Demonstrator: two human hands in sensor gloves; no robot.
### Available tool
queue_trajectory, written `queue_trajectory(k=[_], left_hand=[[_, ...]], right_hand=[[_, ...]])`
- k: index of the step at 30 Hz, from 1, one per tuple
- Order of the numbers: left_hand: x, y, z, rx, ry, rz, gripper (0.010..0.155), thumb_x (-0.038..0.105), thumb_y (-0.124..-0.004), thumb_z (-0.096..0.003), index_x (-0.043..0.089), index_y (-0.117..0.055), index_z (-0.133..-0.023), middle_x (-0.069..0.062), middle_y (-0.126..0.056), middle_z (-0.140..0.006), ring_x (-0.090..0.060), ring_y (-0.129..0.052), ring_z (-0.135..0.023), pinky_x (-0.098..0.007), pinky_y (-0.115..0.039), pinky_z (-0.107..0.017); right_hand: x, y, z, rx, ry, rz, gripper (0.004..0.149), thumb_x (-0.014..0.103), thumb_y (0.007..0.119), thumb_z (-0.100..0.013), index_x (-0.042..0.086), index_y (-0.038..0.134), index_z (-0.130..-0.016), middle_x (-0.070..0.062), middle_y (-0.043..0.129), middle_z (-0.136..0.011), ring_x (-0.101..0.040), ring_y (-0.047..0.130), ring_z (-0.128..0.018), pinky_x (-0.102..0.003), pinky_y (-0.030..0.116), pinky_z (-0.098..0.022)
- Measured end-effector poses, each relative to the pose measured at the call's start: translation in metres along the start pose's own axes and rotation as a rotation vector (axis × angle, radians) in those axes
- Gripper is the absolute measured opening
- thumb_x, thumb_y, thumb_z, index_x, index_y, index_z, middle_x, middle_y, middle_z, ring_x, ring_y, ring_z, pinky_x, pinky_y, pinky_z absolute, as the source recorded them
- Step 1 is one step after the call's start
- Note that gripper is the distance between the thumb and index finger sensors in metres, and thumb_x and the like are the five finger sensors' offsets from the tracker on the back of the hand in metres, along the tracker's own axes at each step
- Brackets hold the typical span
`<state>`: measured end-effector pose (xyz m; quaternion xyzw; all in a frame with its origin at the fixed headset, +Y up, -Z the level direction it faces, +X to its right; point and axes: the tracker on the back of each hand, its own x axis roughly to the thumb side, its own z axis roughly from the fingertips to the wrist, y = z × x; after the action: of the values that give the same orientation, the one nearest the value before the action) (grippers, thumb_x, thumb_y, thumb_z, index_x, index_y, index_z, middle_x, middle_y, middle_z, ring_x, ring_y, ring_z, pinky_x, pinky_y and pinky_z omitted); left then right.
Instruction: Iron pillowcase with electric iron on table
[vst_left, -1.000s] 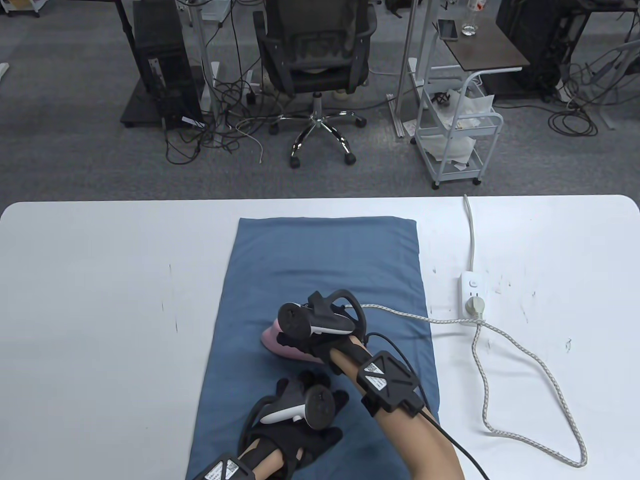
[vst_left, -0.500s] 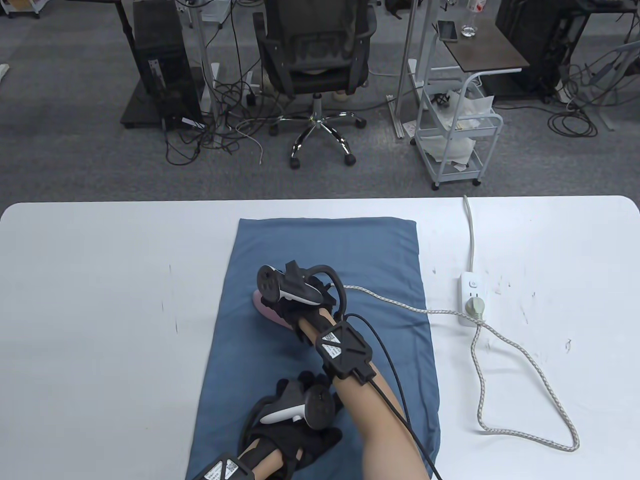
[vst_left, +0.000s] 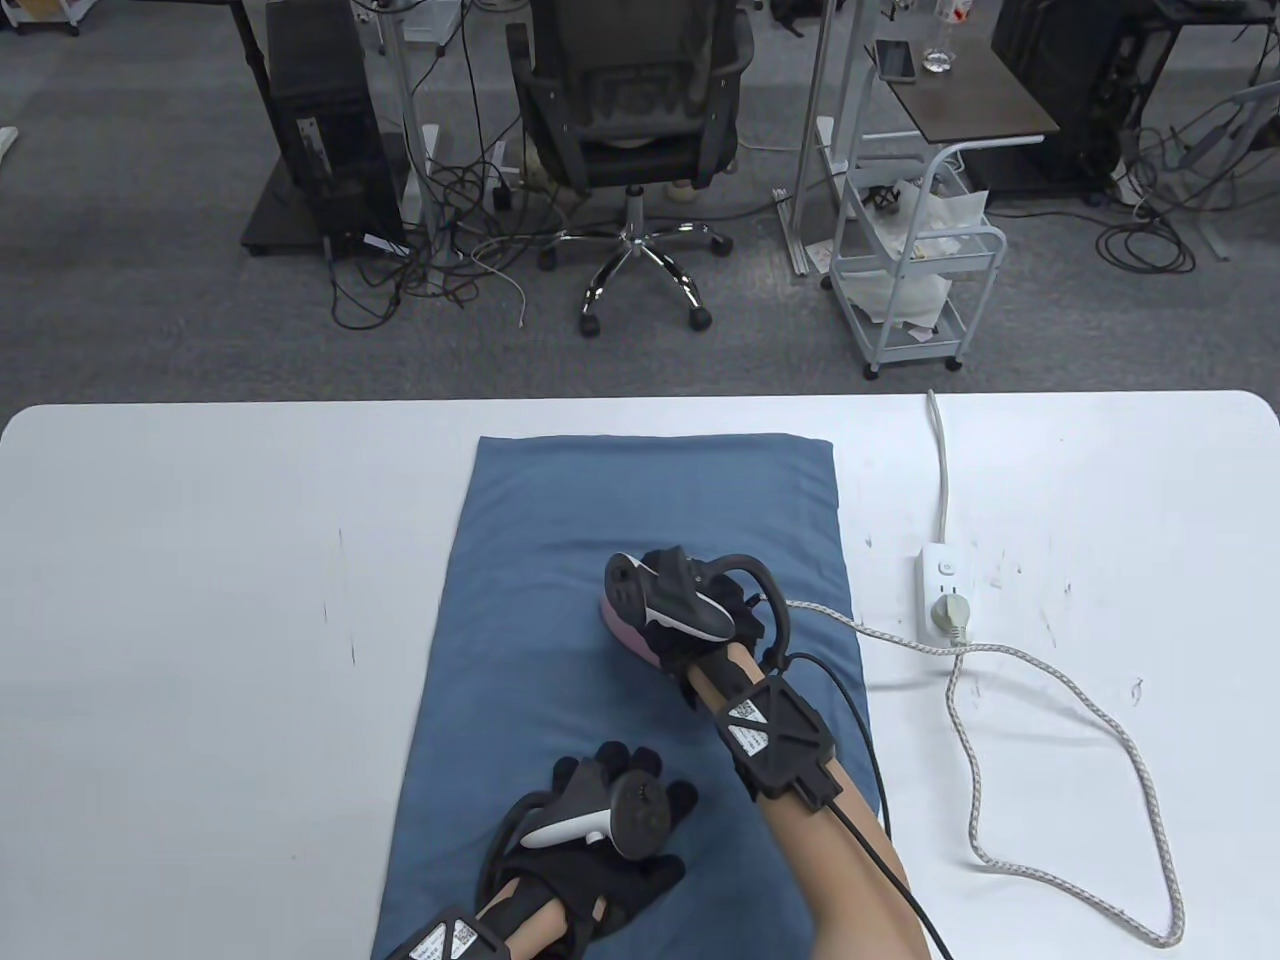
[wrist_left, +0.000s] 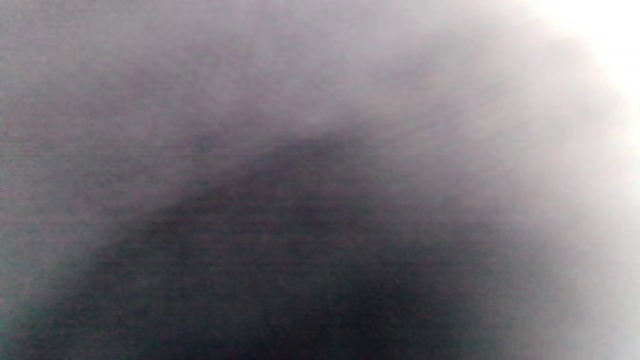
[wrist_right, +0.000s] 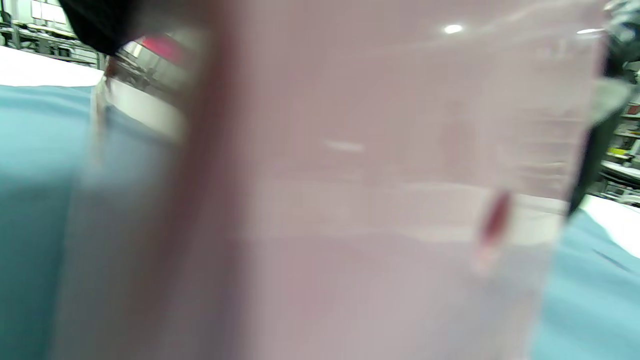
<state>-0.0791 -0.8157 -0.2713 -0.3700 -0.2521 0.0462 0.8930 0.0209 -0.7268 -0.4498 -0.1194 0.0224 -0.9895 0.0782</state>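
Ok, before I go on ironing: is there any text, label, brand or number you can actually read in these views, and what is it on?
None can be read.
White sticker on the right wrist unit: printed code, too small to read.
White sticker on the left wrist unit: the same, too small.
Power strip: no legible marking.
Pink iron: the right wrist view is blurred, no lettering shows.
Left wrist view: wholly blurred.

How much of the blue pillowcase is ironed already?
It's partway, hard to say exactly. The pillowcase lies flat on the table, and the iron's plug is in. The right hand holds the pink iron mid-cloth while the left hand presses the near end. The far end may need passes.
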Motion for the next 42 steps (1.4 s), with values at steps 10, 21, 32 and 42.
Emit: queue_trajectory(k=[10, 21, 32, 42], left_hand=[[0.0, 0.0, 0.0, 0.0, 0.001, -0.001, 0.073, 0.064, -0.037, -0.0485, 0.047, 0.015, -0.097, 0.003, 0.035, -0.099, -0.032, 0.035, -0.091, -0.066, 0.015, -0.061], [0.0, 0.0, 0.0, 0.0, 0.001, -0.001, 0.073, 0.064, -0.037, -0.0485, 0.047, 0.015, -0.097, 0.003, 0.035, -0.099, -0.032, 0.035, -0.091, -0.066, 0.015, -0.061], [0.0, 0.0, 0.0, 0.0, 0.0, -0.001, 0.072, 0.063, -0.037, -0.0485, 0.047, 0.015, -0.097, 0.003, 0.035, -0.099, -0.032, 0.035, -0.091, -0.066, 0.015, -0.061], [0.0, 0.0, 0.0, 0.0, 0.001, -0.002, 0.072, 0.063, -0.037, -0.0484, 0.047, 0.015, -0.097, 0.003, 0.034, -0.099, -0.032, 0.035, -0.091, -0.066, 0.015, -0.061]], right_hand=[[-0.073, 0.01, 0.029, 0.028, 0.15, 0.051, 0.07, 0.056, 0.067, -0.044, 0.01, 0.065, -0.096, 0.006, 0.093, -0.043, -0.006, 0.094, -0.022, -0.035, 0.093, -0.032], [-0.133, 0.016, 0.046, 0.049, 0.298, -0.02, 0.069, 0.056, 0.07, -0.044, 0.013, 0.065, -0.098, 0.006, 0.094, -0.045, -0.007, 0.096, -0.024, -0.036, 0.092, -0.034], [-0.089, 0.004, 0.115, 0.054, 0.003, -0.145, 0.068, 0.056, 0.072, -0.045, 0.014, 0.067, -0.098, 0.006, 0.095, -0.047, -0.008, 0.096, -0.026, -0.037, 0.092, -0.037], [-0.118, 0.016, 0.078, -0.002, 0.222, 0.03, 0.071, 0.056, 0.069, -0.044, 0.011, 0.065, -0.098, 0.007, 0.093, -0.045, -0.007, 0.095, -0.023, -0.036, 0.092, -0.034]])
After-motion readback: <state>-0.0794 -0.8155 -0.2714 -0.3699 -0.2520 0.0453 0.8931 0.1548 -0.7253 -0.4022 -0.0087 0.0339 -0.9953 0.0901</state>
